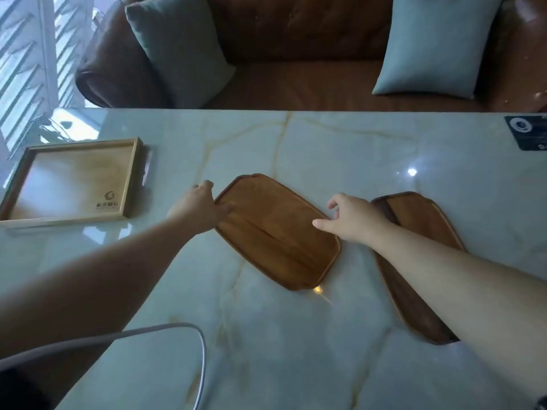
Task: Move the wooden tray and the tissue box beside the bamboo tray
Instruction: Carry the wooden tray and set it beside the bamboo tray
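The left hand [204, 202] is on the left end of the brown wooden tray [275, 232]. Its thumb lies on the tray's inside and its fingers curl over the rim, so it looks like it is gripping that end. The right hand [352, 217] is at the tray's far right side. Its fingers are spread and half open. The thumb points left over the tray, and the fingertips are at the rim. I cannot tell if this hand has a real hold on the tray or only touches it.

The tray lies flat near the middle of the table [325, 149], turned at a slant. One end points to the far left and the other points to the near right.

A second, darker tray [420, 226] lies just to the right of it, partly under the right arm. The two are close but apart.

The bamboo tray [74, 182] sits at the table's left edge, well apart from the wooden tray. It has a pale frame and a small logo in its near right corner.

A black card [529, 133] lies at the far right corner. A grey cable [201, 350] curves over the near edge.

Past the far edge is a brown sofa [296, 54] with two blue-grey pillows [177, 48].
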{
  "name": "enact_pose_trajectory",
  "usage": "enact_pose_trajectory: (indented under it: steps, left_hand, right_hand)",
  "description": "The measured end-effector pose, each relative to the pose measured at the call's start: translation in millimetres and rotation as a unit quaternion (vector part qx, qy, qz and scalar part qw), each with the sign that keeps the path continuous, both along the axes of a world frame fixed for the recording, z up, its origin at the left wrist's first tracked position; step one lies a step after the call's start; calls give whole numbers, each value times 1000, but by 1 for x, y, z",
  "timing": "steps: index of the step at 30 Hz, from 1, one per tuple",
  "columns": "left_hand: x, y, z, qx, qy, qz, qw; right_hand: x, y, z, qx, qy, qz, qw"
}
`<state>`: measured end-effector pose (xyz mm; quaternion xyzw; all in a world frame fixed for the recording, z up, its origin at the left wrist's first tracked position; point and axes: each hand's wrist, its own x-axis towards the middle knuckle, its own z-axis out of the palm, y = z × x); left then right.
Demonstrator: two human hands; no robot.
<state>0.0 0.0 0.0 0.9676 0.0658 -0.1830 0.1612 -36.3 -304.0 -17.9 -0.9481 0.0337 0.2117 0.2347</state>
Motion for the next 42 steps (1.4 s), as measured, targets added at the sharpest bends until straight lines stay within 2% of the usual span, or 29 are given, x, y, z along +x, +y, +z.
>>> enact_pose_trajectory:
  steps: [4,8,12,15,20,28,37,42]
  left_hand:
    - [0,5,-13,-35,47,69,996]
    - [0,1,-26,-159,61,171,970]
    - [0,3,-34,-234,53,252,938]
    - [1,1,-33,-293,41,272,916]
    - [12,-28,-26,-363,17,263,894]
    - [18,-127,-21,-418,33,165,893]
    - [11,-215,-23,-399,62,71,912]
    - [9,-246,-30,-347,71,19,935]
  right_hand:
    - [-5,4,-15,-55,-11,7,998]
    - [-10,4,-25,-81,-18,-6,997]
    - [-18,2,-30,-35,-16,-38,999]
    - [-27,-4,-26,7,-26,-64,998]
    - [-51,-38,-13,66,-62,-144,986]
    - [-108,-124,-6,79,-54,-244,965]
    - [-164,-184,-6,80,-55,-316,944]
    - [-185,-199,-14,69,-71,-326,940]
